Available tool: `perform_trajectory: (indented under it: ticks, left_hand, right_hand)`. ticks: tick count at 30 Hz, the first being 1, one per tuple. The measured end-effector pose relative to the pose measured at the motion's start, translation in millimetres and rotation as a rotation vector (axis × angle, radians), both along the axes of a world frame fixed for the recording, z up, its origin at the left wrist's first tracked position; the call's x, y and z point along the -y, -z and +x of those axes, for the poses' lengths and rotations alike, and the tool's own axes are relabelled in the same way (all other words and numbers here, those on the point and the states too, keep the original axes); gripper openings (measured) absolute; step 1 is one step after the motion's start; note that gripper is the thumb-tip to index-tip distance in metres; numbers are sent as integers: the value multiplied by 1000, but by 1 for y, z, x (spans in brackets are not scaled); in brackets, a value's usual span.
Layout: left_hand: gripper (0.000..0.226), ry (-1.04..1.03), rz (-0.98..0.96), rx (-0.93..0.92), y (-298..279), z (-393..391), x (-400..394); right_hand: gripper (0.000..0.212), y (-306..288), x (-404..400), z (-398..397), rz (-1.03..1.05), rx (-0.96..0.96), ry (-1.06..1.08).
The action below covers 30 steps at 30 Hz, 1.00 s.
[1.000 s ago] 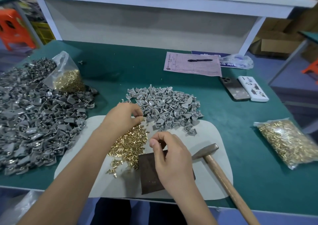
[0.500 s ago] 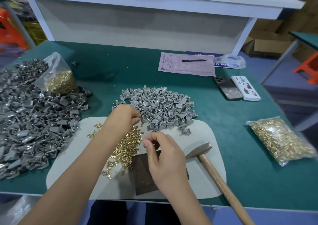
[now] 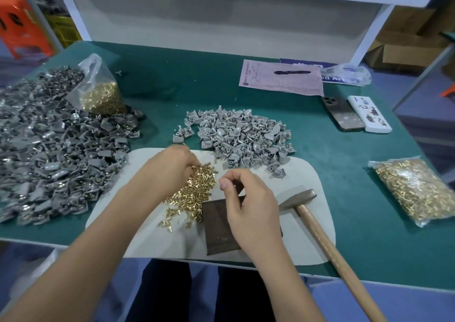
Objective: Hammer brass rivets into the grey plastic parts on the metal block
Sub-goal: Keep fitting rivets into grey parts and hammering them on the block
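Brass rivets (image 3: 194, 191) heaped loose on pale mat (image 3: 307, 174), just left of metal block (image 3: 221, 228). Left hand (image 3: 172, 166) laid on heap, fingers curled down into rivets. Right hand (image 3: 248, 203) held over block, thumb and forefinger pinched; item pinched cannot be told. Grey plastic parts (image 3: 236, 137) piled behind mat. Hammer (image 3: 317, 225) lain right of block.

A pen (image 3: 291, 72) lies on a pink form (image 3: 280, 85); a phone (image 3: 342, 112) lies beside a white box (image 3: 369, 114).
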<state>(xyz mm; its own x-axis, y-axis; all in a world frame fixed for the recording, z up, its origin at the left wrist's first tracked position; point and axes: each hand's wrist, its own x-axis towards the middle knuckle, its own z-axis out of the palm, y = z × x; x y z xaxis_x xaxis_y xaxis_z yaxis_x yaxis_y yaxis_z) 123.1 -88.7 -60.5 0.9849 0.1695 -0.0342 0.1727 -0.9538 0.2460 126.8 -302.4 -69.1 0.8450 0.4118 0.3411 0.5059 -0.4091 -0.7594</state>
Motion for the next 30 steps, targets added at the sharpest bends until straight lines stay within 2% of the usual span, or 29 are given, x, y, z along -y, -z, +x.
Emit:
perform_trajectory:
  ticks: [2, 5, 8, 15, 24, 28, 30]
  left_hand:
    - [34, -9, -30, 94, 4, -10, 4]
    - [32, 91, -82, 210, 9, -11, 16]
    - [37, 164, -79, 191, 12, 0, 29]
    - [36, 135, -69, 190, 19, 5, 33]
    - [45, 101, 20, 188, 29, -40, 30]
    - [40, 64, -144, 288, 25, -46, 25]
    - [45, 2, -271, 338, 23, -36, 19]
  right_hand:
    - [6, 0, 0, 1, 2, -20, -7]
    - [6, 1, -2, 3, 1, -32, 27]
    - [5, -1, -3, 3, 20, -39, 40]
    - [5, -2, -2, 3, 34, -60, 16]
    - [5, -3, -3, -1, -50, -46, -12]
    - [6, -3, -3, -1, -69, -41, -6]
    - [7, -2, -2, -1, -70, -42, 1]
